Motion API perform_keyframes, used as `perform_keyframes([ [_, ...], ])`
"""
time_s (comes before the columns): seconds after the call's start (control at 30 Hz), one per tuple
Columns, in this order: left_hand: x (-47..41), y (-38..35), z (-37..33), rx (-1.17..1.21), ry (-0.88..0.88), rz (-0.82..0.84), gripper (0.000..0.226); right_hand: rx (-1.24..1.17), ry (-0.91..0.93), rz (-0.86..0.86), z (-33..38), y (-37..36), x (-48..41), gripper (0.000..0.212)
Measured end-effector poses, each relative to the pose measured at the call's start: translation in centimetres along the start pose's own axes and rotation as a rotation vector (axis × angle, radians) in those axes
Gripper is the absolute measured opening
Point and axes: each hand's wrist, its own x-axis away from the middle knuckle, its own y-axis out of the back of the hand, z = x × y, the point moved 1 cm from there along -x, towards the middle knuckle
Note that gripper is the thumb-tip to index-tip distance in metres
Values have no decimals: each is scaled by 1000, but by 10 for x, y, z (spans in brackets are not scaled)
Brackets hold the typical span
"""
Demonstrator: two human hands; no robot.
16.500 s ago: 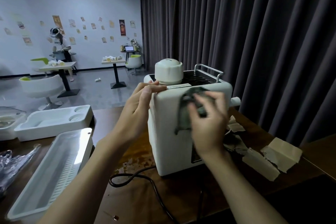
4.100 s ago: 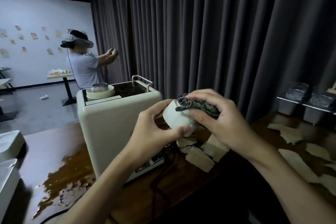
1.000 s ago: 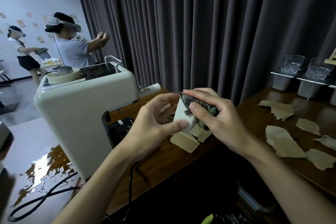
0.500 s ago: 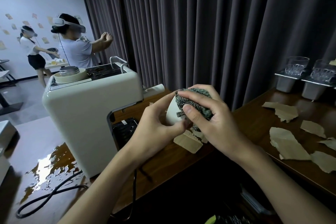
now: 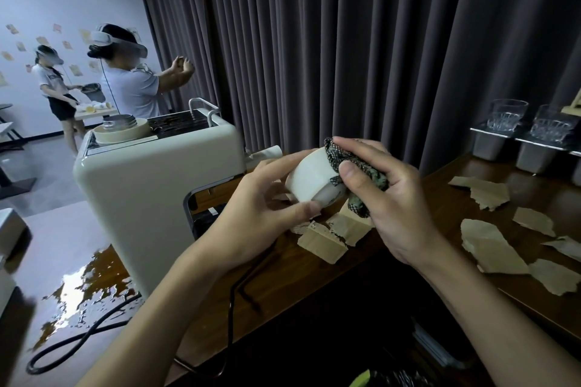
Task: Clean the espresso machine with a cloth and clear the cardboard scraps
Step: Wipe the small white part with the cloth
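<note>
A cream espresso machine [image 5: 151,185] stands on the wooden table at centre left, its round top opening uncovered. Its white cap [image 5: 309,179] is off the machine, and my left hand [image 5: 261,214] grips it in the air in front of me. Against the cap's right side my right hand [image 5: 386,195] presses a dark checked cloth [image 5: 352,166], fingers curled round the bunched fabric. Torn cardboard scraps [image 5: 327,237] lie on the table just below my hands, and more cardboard pieces [image 5: 490,245] are scattered to the right.
A puddle [image 5: 85,292] shines on the table left of the machine, and a black power cord [image 5: 94,333] loops across it. Two glasses [image 5: 509,115] sit on metal containers at the back right. Two people stand behind the machine. A dark curtain hangs behind the table.
My hands have turned the cap so that its side faces me, and the cloth has shifted from the cap's top to its right side. My view has swung slightly.
</note>
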Motion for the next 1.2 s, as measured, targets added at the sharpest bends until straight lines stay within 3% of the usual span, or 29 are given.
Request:
perform_keyframes([
  [0.1,-2,-1,-6,-91,-19,-39,65,233,101,-45,1,-2,3,32],
  [0.27,2,-10,-10,-42,-33,-75,60,352,156,22,-2,-11,12,32],
  [0.43,2,-9,-7,174,-29,-105,49,282,135,37,-1,-6,11,30],
  [0.7,5,-8,-15,284,-56,-99,46,-23,46,42,-2,3,6,32],
  [0.93,4,-10,-17,166,71,-22,50,240,111,-80,-7,-2,11,30],
  [1.2,8,-18,-16,362,40,-192,41,208,209,18,4,-10,10,32],
])
